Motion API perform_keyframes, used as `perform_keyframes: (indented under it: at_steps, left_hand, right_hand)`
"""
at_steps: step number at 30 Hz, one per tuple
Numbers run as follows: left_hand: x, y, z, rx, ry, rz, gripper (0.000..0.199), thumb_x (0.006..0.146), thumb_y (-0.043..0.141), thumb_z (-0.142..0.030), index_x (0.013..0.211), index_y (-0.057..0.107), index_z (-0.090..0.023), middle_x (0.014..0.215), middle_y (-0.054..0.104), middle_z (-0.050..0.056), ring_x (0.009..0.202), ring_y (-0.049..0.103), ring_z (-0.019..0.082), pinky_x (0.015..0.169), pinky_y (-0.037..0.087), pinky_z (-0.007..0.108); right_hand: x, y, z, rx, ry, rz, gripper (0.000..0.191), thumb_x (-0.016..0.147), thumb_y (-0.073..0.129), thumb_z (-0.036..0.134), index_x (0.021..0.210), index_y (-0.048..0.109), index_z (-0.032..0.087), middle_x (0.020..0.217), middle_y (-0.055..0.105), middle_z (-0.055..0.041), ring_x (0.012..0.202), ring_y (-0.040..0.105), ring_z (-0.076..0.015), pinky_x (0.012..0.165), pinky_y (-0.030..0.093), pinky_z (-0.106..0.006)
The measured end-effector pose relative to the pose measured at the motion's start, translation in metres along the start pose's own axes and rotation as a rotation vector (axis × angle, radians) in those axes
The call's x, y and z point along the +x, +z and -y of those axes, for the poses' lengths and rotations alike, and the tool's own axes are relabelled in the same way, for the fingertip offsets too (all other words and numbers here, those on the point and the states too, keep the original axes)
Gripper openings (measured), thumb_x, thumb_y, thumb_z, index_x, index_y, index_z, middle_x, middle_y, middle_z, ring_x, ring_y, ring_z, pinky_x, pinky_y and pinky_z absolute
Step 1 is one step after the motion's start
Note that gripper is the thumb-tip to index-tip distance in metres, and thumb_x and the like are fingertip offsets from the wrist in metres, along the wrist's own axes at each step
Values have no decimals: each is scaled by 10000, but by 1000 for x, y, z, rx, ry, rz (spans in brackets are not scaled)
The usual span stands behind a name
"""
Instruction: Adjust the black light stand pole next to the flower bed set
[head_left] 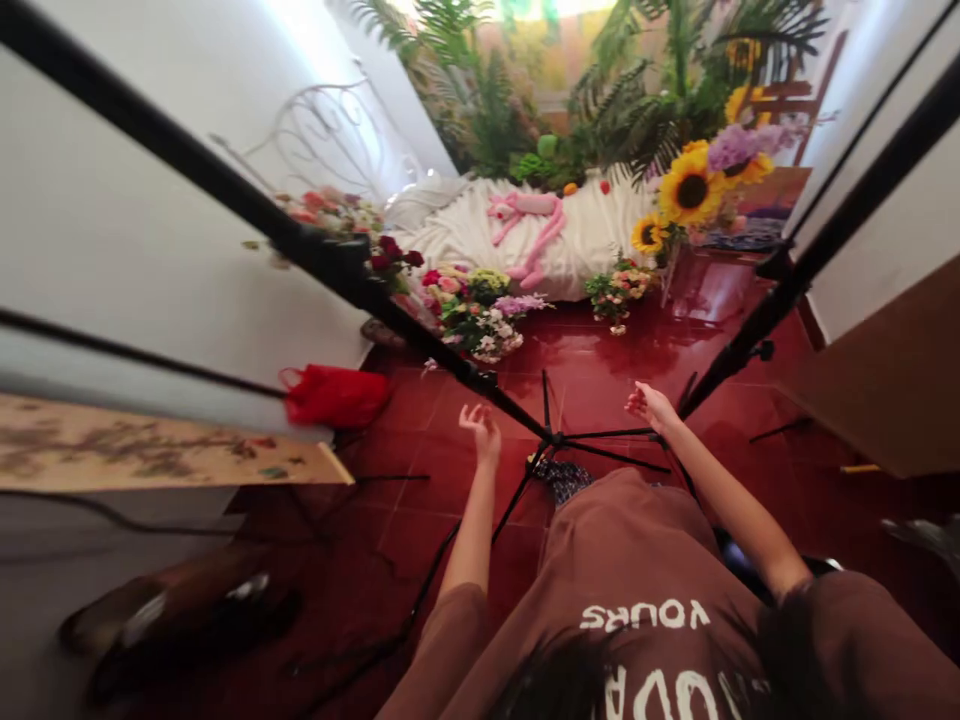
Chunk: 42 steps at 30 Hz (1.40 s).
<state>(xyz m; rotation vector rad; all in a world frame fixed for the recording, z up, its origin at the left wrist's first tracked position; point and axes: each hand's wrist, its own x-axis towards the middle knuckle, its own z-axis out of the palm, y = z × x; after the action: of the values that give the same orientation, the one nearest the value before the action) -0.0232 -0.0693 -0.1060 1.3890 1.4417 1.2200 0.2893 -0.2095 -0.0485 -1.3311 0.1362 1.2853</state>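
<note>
My left hand point(481, 432) is raised in front of me with its fingers apart and nothing in them. It is just below a slanting black stand pole point(405, 325), apart from it as far as I can see. My right hand point(651, 406) is up on the other side, its fingers loosely bent and apart, holding nothing. Close beside its wrist runs a second black pole point(739, 345) with a knob. Between the hands, the black tripod legs point(555, 438) of a stand spread over the red tiled floor point(420, 425).
Ahead, a white draped couch point(450, 215) bears a pink plush toy point(536, 210). Around it are flower bunches point(487, 315), sunflowers point(688, 188) and green palm leaves point(487, 110). To the left are a red bag point(337, 395) and a painted scroll point(165, 445). A brown panel point(892, 370) stands at right.
</note>
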Motion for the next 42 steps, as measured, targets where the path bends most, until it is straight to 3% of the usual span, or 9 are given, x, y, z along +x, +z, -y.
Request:
perform_keyframes:
  at_steps: [3,7,12,19,27,30,33,39,42]
  left_hand:
    - [33,-19,-48,-171,202,-92,750,754,381,-840,1140,507,-210,1183,601,127,1073,621,176,931,498,308]
    - [63,-13,-110,-300,297,3,781,764,269,-860,929,621,-182,850,686,89,783,666,154,733,527,264]
    - [78,0,-133,-331,251,24,794,733,234,-891,562,541,-179,470,523,23,463,549,112,534,471,239]
    - [78,7,-129,-383,220,-40,768,736,224,-888,497,449,-193,421,453,-3,381,475,87,448,407,234]
    - [76,9,-132,-401,247,-46,751,732,265,-880,483,436,-193,404,411,-16,382,473,83,441,385,233]
    - [77,7,-133,-411,257,-30,751,711,295,-888,469,438,-191,404,415,-14,386,487,87,439,386,236]
    - [77,5,-132,-409,266,-17,751,707,303,-887,471,446,-188,412,428,-11,390,490,86,436,384,235]
    - [74,5,-132,-392,272,-25,750,719,300,-881,484,465,-189,418,442,-4,378,465,82,429,368,239]
    - [73,5,-135,-388,251,-27,744,711,313,-883,485,459,-190,410,431,-9,376,466,81,431,370,236]
  right_hand:
    - [-4,52,-7,-83,43,179,213,923,545,258,718,550,197,619,591,-32,534,570,-123,594,515,-267]
    - [-23,131,-31,-190,266,521,207,925,558,328,773,555,187,615,595,-2,527,568,-106,555,501,-227]
    - [-48,203,-49,-46,541,838,326,969,447,460,830,535,179,617,542,22,484,479,-77,422,369,-158]
    - [-56,228,-54,221,525,934,403,980,404,392,627,303,227,498,265,74,431,233,-86,357,257,-149]
    - [-50,240,-62,335,601,871,494,952,466,352,589,153,228,473,231,89,419,183,-52,342,221,-125]
    - [-48,243,-65,244,494,881,502,896,555,325,588,171,229,479,224,95,424,187,-53,345,216,-130]
    - [-45,244,-61,60,226,777,476,798,642,242,592,213,229,481,210,109,415,147,-54,345,173,-163]
    - [-39,227,-5,-304,-480,619,463,689,721,208,580,271,224,513,291,95,460,251,-57,425,224,-195]
    - [-39,219,13,-437,-685,568,426,695,767,311,596,363,221,550,346,86,497,299,-65,468,271,-206]
